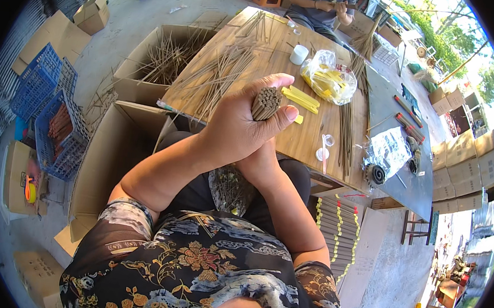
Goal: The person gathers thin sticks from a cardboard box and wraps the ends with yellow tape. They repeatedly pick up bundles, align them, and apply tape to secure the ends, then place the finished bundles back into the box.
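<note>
Left hand [235, 116]: fingers and thumb are wrapped around a bundle of thin brown sticks [266, 103], whose grouped ends face upward. The bundle is held up at the near edge of the table [308, 142]. Right hand [260, 159]: located directly below the left hand and mostly hidden by it; whether its fingers are closed cannot be determined.

Near right corner of the table: a white round lid [322, 155]. Table centre, just beyond the bundle: flat yellow strips [301, 99]. Farther back: a clear plastic bag [328, 79] containing more yellow strips, with a white cup [298, 54] beside it. Left edge: loose sticks [224, 75], laid crosswise. Right edge: long sticks [346, 141], laid lengthwise.

Adjoining the right edge is a grey panel [408, 179], carrying a crumpled clear sheet [389, 147]. Outside the left edge stands an open carton [132, 80] with sticks projecting from it. At the far edge sits a co-worker [321, 4], both hands raised.
</note>
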A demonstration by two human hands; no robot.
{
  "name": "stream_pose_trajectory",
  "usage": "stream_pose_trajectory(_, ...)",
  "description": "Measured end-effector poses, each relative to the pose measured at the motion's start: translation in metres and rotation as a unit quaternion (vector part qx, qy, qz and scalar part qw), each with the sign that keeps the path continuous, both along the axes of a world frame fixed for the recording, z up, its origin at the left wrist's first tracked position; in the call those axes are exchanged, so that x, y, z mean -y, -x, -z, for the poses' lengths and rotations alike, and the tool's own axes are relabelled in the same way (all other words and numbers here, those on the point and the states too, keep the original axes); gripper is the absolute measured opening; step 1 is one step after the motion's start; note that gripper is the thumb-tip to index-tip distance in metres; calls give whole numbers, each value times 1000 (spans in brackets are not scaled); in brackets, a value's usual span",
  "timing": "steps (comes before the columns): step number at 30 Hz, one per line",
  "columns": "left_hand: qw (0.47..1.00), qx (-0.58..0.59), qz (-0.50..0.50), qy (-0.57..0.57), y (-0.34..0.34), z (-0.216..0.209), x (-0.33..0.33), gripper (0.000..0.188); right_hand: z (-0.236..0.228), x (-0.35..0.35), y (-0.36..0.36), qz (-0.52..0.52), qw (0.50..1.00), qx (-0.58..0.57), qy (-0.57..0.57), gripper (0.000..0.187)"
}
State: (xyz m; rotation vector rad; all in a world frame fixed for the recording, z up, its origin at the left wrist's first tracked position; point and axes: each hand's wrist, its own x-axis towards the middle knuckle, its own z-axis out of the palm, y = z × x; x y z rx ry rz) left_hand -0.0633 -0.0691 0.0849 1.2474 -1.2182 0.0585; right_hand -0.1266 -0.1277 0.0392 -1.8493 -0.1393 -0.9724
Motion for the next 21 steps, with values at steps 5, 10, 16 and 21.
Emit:
stream_pose_trajectory(5,993,71,-64,-75,-3,-27,-16,43,-5,24,28,-29,987,0,-156,53)
stream_pose_trajectory(10,959,82,2,-272,-4,-13,-27,29,-44,21,52,137,983,-30,117,42)
stream_pose_trajectory(16,938,25,143,-315,5,10,-34,19,-15,14,49,79,993,-87,34,21)
stream_pose_trajectory(21,830,-266,252,-420,11,6,-50,18,-2,5,56,21,982,-160,-102,19)
